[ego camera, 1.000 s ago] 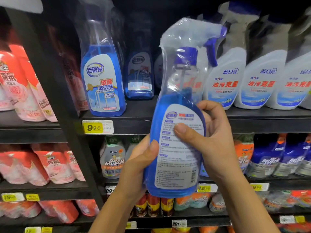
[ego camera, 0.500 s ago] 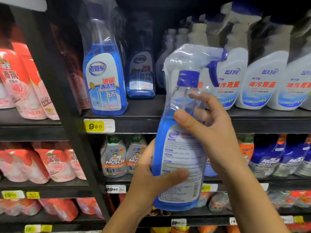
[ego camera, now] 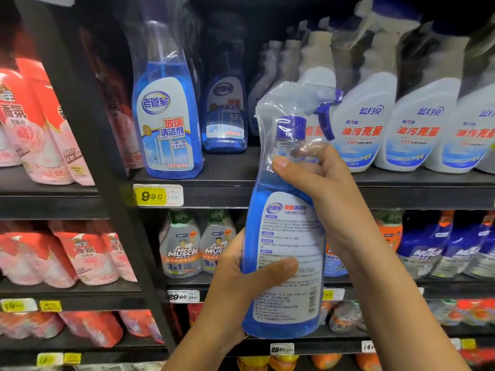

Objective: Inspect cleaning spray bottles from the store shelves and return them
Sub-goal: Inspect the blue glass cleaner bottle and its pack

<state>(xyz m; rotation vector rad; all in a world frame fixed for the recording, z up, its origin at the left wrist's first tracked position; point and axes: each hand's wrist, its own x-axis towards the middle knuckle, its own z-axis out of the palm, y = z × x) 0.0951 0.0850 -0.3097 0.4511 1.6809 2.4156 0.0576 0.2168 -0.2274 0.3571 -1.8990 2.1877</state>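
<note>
Filling pretty much the whole view, the black shelf unit (ego camera: 214, 195) is stocked on every level. White degreaser spray bottles (ego camera: 359, 129) are lined up on the top shelf, right of the held bottle, and red-and-pink refill pouches (ego camera: 40, 129) are packed way off to its left, past the upright post. Mr Muscle bottles (ego camera: 182, 247) are parked one shelf down, just left of the held bottle.

The blue glass cleaner spray bottle (ego camera: 284, 236) is held upright in front of the shelves, shrink-wrapped in clear plastic, back label turned to the camera, trigger head pointed right. Two matching glass cleaner bottles (ego camera: 167, 121) are still standing on the top shelf, up and to the left of it.

The right hand (ego camera: 329, 199) is clenched round the neck, thumb pressed flat on the near side just under the blue collar. The left hand (ego camera: 241, 287) is wrapped round the lower body, thumb laid across the back label.

A yellow 9.90 price tag (ego camera: 158, 195) is stuck on the shelf edge, left of the held bottle.
</note>
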